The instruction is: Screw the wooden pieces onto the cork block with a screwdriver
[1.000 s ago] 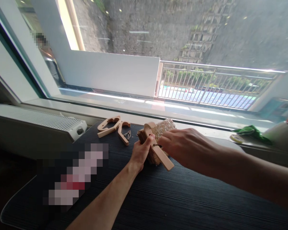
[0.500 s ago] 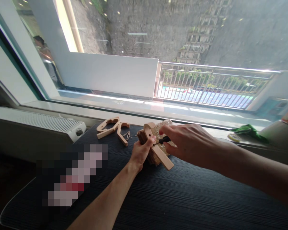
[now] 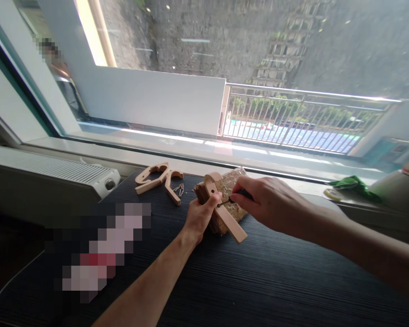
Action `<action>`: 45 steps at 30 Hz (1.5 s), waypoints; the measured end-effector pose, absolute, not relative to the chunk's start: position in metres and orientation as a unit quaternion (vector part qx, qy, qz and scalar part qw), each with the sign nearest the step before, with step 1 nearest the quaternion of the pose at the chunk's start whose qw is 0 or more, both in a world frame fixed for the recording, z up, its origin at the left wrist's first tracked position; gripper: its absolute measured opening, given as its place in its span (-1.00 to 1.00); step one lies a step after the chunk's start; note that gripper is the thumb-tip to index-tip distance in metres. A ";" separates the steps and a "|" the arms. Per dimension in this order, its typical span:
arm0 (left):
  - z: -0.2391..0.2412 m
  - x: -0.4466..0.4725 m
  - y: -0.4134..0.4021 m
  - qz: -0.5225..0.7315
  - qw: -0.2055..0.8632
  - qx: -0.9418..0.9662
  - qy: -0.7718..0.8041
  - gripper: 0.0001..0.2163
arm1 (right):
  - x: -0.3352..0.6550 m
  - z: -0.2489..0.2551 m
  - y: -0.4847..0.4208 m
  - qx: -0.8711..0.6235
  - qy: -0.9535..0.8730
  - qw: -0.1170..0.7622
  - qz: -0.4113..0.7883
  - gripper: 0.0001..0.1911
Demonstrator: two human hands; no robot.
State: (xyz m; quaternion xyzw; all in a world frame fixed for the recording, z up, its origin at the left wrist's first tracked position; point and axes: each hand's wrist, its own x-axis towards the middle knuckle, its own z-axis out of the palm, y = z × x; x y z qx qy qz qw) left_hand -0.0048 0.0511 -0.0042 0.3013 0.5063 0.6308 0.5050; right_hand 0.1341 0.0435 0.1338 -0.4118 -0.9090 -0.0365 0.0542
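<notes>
My left hand point(image 3: 201, 215) is closed on a pale wooden hook point(image 3: 232, 223), thumb on top, holding it against a brown block point(image 3: 237, 184) that looks wrapped in clear plastic. A dark hole shows in the hook near its curved end. My right hand point(image 3: 259, 195) grips the dark handle of a screwdriver point(image 3: 229, 200), partly hidden by the fingers. Its thin shaft slants down to the left, and its tip meets the hook just beside my left thumb. Whether a screw sits under the tip is too small to tell.
More wooden hooks point(image 3: 153, 178) lie at the table's back left, with several screws point(image 3: 180, 190) beside them. A blurred-out flat item point(image 3: 112, 245) lies on the dark table point(image 3: 259, 281). A radiator point(image 3: 54, 168) stands left, a green cloth point(image 3: 354, 187) at right, and a window runs behind.
My right hand has shifted slightly right and turned, its fingers now folded more tightly round the screwdriver handle. My left hand and the hook stay in place. The view has tilted a little.
</notes>
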 end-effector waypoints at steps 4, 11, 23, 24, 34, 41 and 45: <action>0.000 -0.005 0.051 0.625 0.515 0.302 0.503 -0.63 | 0.136 0.137 0.043 -0.433 -0.900 0.038 -0.043 -0.73; 0.001 -0.006 0.051 0.616 0.538 0.303 0.489 -0.61 | 0.133 0.145 0.039 -0.323 -0.940 -0.025 -0.106 -0.83; 0.000 -0.004 0.051 0.614 0.512 0.307 0.516 -0.63 | 0.136 0.137 0.050 -0.373 -0.927 0.001 -0.037 -0.77; 0.001 -0.004 0.050 0.614 0.509 0.308 0.518 -0.63 | 0.138 0.136 0.051 -0.391 -0.920 0.004 -0.023 -0.75; 0.001 -0.005 0.049 0.611 0.534 0.313 0.494 -0.61 | 0.139 0.143 0.043 -0.302 -0.942 -0.027 -0.147 -0.87; -0.003 -0.005 0.051 0.616 0.542 0.302 0.486 -0.59 | 0.129 0.142 0.043 -0.220 -0.958 -0.043 -0.179 -0.76; 0.000 -0.002 0.049 0.618 0.532 0.296 0.498 -0.61 | 0.132 0.136 0.047 -0.313 -0.944 -0.046 -0.093 -0.78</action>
